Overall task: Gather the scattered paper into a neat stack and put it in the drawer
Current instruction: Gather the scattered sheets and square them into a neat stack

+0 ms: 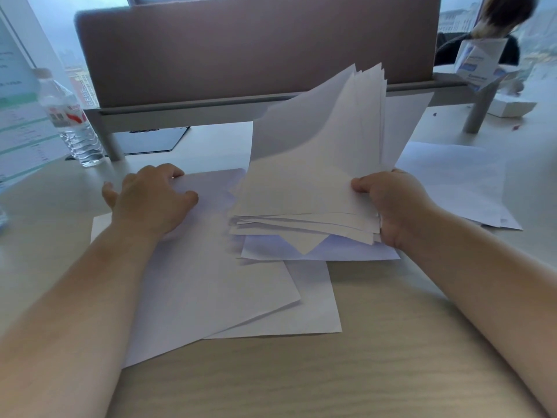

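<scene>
Head camera: at a pale wooden desk [301, 372], we see the right hand [391, 206] pinching the edge of an uneven bundle of paper [316, 164], its far end fanned upward. The left hand [150, 200] rests with fingers bent on loose sheets [211, 291] lying askew on the desk. More sheets [458, 182] lie to the right; a water bottle [69, 119] stands at left.

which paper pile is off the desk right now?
The bundle of sheets gripped by the right hand, its far end fanned upward. The sheets under the left hand and the sheets at far right lie flat on the desk.
</scene>
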{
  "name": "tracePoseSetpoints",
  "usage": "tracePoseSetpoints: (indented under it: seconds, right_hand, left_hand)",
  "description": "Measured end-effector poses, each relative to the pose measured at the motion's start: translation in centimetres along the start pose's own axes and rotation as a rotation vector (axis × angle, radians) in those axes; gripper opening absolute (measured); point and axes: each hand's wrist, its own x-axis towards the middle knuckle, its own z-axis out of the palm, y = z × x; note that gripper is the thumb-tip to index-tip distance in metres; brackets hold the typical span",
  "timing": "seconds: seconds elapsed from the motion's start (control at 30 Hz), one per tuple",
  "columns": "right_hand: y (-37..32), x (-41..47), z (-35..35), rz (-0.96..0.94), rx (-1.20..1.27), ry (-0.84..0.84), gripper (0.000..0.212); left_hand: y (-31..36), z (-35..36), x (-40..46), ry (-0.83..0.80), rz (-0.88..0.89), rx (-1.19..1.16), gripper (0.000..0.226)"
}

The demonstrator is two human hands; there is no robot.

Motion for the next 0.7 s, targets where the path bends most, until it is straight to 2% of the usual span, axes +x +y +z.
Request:
tracePoseSetpoints:
  seconds: [0.1,0.2,0.47,0.7]
  right_hand:
    - [0.00,0.00,0.01,-0.001,-0.004,-0.004,0.025]
    - [0.06,0.06,-0.02,-0.005,-0.009,0.000,0.024]
    - [0.20,0.10,0.09,-0.003,-0.027,0.001,0.021]
    - [-0.01,-0.01,0.02,0.002,-0.020,-0.001,0.021]
  left_hand:
    - [-0.03,-0.10,0.14,0.105,0.029,-0.007,0.029]
    - [0.00,0.10,0.11,0.124,0.043,-0.005,0.022]
    - [-0.12,0.26,0.16,0.033,0.043,0.058,0.040]
    - [-0.12,0.39,0.13,0.017,0.045,0.055,0.031]
